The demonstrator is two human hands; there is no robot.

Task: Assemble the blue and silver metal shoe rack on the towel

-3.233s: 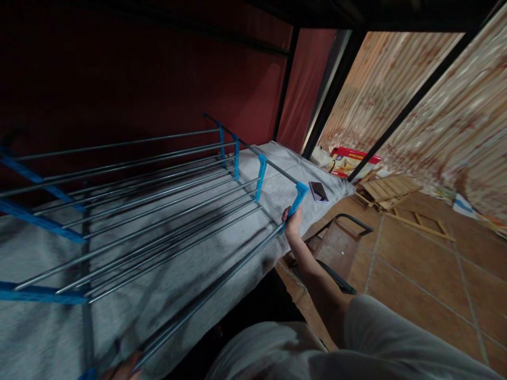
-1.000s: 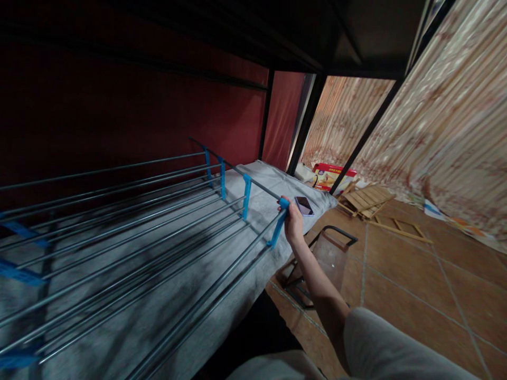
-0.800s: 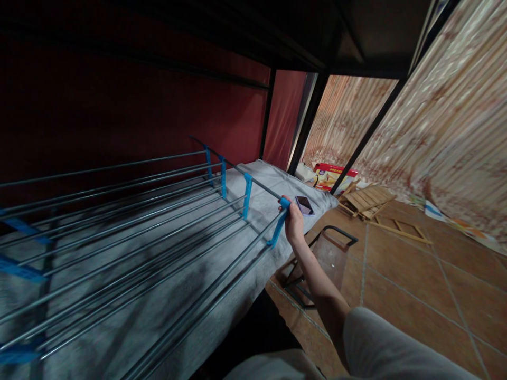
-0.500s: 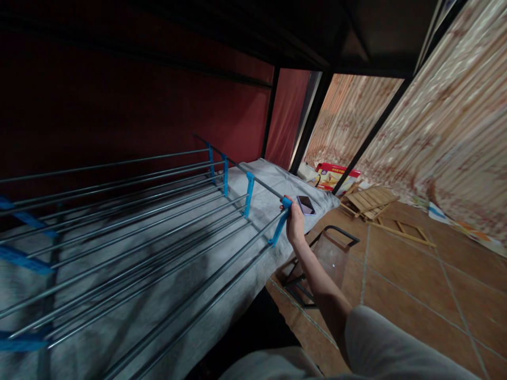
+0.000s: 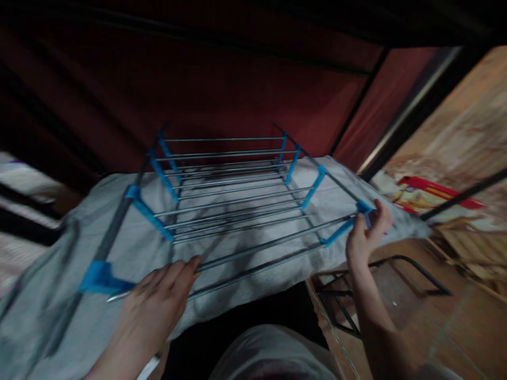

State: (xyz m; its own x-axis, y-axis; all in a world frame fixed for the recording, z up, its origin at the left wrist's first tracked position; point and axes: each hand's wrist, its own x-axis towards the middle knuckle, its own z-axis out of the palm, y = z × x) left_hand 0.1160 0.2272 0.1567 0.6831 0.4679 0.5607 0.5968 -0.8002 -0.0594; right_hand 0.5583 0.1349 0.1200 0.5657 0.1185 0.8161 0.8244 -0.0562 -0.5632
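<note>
A rack of thin metal tubes and blue plastic connectors lies on a grey cloth. My left hand is closed over the front tubes near their left end. A bare tube end sticks out past it, beside the front left blue connector; whether they join is unclear. At the front right blue connector, my right hand has thumb and fingers spread, the thumb against the connector. Picture blur hides the exact contact.
A black-framed stool stands on the tiled floor at right. Wooden slatted pieces and a red and yellow package lie beyond. Dark frame bars surround the bed-like surface, with a red panel behind.
The view has swung left, bringing the rack's left side and my left hand into sight. My right hand's fingers have loosened from around the front right connector.
</note>
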